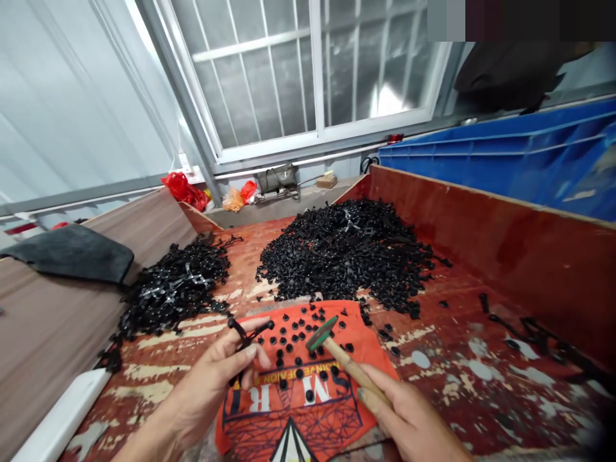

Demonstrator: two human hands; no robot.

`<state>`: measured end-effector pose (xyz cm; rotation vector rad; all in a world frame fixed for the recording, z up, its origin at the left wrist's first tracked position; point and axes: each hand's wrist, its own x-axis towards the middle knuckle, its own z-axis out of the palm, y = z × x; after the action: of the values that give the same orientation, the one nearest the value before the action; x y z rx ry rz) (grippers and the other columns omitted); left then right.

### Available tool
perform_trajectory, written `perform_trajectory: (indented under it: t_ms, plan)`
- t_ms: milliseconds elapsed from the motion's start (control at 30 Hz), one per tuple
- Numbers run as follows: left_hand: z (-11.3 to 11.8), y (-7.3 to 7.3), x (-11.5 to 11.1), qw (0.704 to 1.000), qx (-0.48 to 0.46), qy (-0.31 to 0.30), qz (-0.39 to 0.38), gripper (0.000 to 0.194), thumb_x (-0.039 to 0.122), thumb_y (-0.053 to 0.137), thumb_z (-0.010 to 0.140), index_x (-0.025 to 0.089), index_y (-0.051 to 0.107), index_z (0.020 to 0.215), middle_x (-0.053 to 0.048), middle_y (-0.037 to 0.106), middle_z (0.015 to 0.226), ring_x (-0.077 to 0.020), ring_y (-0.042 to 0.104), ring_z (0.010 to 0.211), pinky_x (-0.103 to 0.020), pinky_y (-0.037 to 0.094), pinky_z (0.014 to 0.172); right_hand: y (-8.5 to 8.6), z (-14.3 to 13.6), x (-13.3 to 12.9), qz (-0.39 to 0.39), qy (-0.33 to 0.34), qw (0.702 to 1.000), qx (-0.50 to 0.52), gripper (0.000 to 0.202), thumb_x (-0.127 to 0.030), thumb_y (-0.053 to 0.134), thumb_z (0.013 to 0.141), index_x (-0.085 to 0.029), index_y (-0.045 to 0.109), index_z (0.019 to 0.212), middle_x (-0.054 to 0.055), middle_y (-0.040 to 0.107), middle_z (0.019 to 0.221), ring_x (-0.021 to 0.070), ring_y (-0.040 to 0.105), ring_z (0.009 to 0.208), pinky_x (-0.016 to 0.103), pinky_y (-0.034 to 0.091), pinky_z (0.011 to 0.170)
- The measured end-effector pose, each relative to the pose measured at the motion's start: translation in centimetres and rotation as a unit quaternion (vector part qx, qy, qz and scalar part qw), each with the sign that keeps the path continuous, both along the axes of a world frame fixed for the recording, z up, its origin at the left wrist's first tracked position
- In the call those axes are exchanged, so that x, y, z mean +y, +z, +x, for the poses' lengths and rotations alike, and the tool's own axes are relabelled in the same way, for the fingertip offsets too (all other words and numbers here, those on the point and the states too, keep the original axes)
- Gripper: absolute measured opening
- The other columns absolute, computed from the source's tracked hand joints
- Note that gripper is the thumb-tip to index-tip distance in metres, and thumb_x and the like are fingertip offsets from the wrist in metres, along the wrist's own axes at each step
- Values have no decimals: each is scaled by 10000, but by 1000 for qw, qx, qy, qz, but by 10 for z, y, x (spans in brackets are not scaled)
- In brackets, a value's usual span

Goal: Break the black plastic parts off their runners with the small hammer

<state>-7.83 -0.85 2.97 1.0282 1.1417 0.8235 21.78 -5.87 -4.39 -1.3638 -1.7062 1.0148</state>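
A small black branched plastic part point(247, 338) is pinched between the thumb and fingers of my left hand point(226, 366). My right hand point(402, 407) grips the wooden handle of a hammer point(353, 369), whose green-and-grey head is tilted over the cloth. Both hands are above an orange printed cloth point(337, 417) laid on the worktop. Several small round black pieces point(309, 395) stand scattered over the cloth, some close to the hammer head. The ends of the black part stick out past my left fingers.
Behind the cloth lies a large heap of black parts point(346, 250), with a smaller heap point(173, 289) at the left. A red board wall point(481, 237) and blue crates point(495, 147) border the right. A dark cloth point(72, 250) hangs over the left board.
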Motion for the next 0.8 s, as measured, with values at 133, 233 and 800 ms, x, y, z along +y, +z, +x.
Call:
perform_trajectory:
  t_ms: [133,233,800]
  plan:
    - [-21,-2,-20,998,-52,1,-35,587,333,743,723,218,638,1290,-68,677,1007,-199,545,886,-294,406,834,0,2,1,-43,29,998,36,408,-357,461,976,-272,601,1350,28,712,1188,229,666,1038,316,514,905]
    - [-31,1,-26,994,-104,10,-38,549,489,643,770,179,690,1221,-100,675,993,-232,533,870,-345,413,860,7,1,0,-40,23,999,24,430,-365,476,960,-261,601,1359,32,741,1080,237,683,964,320,533,863]
    - [-3,-31,-14,964,246,-65,80,457,587,630,751,175,650,555,-34,601,601,-179,511,629,-279,380,646,12,-1,-5,-33,24,995,-89,432,-310,458,955,-285,597,1364,24,768,944,227,709,823,314,538,815]
